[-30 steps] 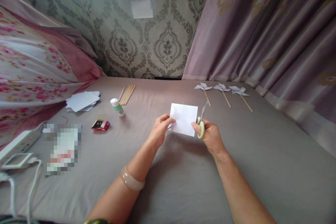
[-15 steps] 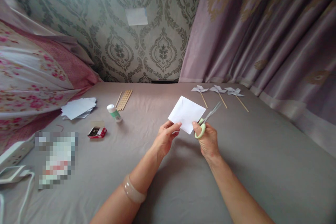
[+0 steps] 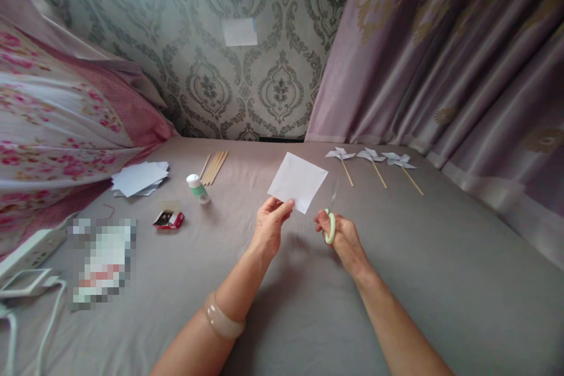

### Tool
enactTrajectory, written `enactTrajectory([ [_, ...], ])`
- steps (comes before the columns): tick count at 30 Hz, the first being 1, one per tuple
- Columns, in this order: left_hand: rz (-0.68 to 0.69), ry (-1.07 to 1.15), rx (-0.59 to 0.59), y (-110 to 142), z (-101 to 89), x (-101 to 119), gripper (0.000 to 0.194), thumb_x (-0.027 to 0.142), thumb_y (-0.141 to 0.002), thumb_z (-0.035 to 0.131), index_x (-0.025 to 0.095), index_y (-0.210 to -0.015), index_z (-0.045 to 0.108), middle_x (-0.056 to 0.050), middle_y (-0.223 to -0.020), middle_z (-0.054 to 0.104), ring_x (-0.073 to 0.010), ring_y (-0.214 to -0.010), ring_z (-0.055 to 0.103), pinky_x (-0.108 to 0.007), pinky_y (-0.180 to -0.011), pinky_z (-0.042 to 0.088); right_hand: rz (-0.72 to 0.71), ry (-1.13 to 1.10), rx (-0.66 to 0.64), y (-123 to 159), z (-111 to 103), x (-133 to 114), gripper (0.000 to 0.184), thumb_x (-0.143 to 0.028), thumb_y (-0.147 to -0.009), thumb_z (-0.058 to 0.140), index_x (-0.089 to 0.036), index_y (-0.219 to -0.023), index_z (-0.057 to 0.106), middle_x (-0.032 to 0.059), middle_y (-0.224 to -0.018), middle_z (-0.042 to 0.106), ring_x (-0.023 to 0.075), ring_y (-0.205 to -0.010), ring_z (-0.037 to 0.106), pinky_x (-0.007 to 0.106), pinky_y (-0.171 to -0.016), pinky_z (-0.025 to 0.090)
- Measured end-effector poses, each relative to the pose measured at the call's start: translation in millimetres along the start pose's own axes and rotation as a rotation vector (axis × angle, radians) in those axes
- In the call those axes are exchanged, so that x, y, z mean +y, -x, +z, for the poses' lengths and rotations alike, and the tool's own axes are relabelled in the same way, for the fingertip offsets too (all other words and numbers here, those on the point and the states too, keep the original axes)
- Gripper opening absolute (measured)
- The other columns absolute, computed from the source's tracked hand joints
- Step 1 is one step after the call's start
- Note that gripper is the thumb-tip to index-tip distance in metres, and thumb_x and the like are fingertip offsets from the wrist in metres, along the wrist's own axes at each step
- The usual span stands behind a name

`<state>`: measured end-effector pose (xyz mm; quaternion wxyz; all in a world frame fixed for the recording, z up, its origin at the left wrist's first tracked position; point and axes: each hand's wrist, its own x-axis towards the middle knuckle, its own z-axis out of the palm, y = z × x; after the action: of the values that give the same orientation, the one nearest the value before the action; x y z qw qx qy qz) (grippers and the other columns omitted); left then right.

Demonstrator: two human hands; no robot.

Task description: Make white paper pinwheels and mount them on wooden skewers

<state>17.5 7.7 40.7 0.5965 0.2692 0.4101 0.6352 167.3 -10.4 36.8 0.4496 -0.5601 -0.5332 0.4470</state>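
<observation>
A square sheet of white paper (image 3: 298, 181) is pinched at its lower left edge by my left hand (image 3: 271, 223), thumb on top. My right hand (image 3: 346, 239) grips a pair of scissors (image 3: 330, 228) by pale green handles, its fingers partly hidden behind them. The scissor blades point up and away, a little blurred, just right of the paper and apart from it. Both hands are above the grey bed sheet (image 3: 282, 317).
At the back right lie three paper pinwheels (image 3: 399, 160) on sticks. To the left are wooden sticks (image 3: 215, 168), a glue bottle (image 3: 198, 189), a small red box (image 3: 168, 219), stacked paper (image 3: 140, 178), a blurred-out packet (image 3: 103, 261) and a power strip (image 3: 37, 248) with cables.
The paper has turned in my left hand, and its slit corner now points right. My right hand has let go of the paper and moved down from it, with the scissors turned more upright.
</observation>
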Motion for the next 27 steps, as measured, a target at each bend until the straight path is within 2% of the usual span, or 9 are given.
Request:
enactTrajectory([
  [4,0.019,0.054,0.042,-4.5,-4.8,10.7,0.028,0.028,-0.05,0.085,0.017,-0.067,0.065,0.004,-0.065,0.061,-0.0068,-0.062,0.051,-0.021,-0.065,0.038,0.042,0.16,-0.323,8.4,4.9,-3.4,0.065,-0.08,-0.07,0.048,-0.016,-0.063,0.055,-0.0046,-0.05,0.041,0.0098,-0.048,0.034,0.025,-0.047,0.026],
  [8,-0.006,0.08,0.03,-2.9,-3.3,13.3,0.03,0.027,-0.05,0.085,0.017,-0.07,0.065,0.003,-0.065,0.061,-0.0076,-0.063,0.055,-0.022,-0.066,0.041,0.027,0.211,-0.447,14.0,11.0,-1.9,0.061,-0.076,-0.074,0.048,-0.017,-0.059,0.053,-0.0045,-0.05,0.04,0.0094,-0.047,0.034,0.025,-0.047,0.025],
  [14,-0.04,0.099,0.01,-0.7,-1.8,10.6,0.036,0.027,-0.05,0.086,0.017,-0.078,0.067,0.001,-0.074,0.066,-0.009,-0.064,0.058,-0.025,-0.069,0.045,0.03,0.188,-0.428,14.3,13.0,-0.9,0.059,-0.073,-0.071,0.055,-0.016,-0.056,0.054,-0.0034,-0.048,0.043,0.009,-0.047,0.033,0.024,-0.045,0.023],
  [23,0.0,0.083,-0.014,-1.5,-3.7,9.5,0.033,0.028,-0.055,0.083,0.017,-0.083,0.068,0.0,-0.078,0.068,-0.0099,-0.067,0.06,-0.024,-0.068,0.047,0.029,0.178,-0.398,13.6,10.4,-3.7,0.063,-0.078,-0.068,0.052,-0.016,-0.054,0.056,0.0011,-0.053,0.051,0.0107,-0.049,0.04,0.024,-0.046,0.031],
  [27,0.0,0.071,-0.008,-0.5,-3.1,9.5,0.033,0.029,-0.055,0.084,0.017,-0.082,0.068,0.0,-0.078,0.067,-0.0101,-0.066,0.059,-0.025,-0.069,0.046,0.044,0.175,-0.389,13.0,9.3,-1.6,0.063,-0.077,-0.068,0.054,-0.015,-0.054,0.057,0.0019,-0.053,0.053,0.0107,-0.049,0.041,0.023,-0.045,0.03],
])
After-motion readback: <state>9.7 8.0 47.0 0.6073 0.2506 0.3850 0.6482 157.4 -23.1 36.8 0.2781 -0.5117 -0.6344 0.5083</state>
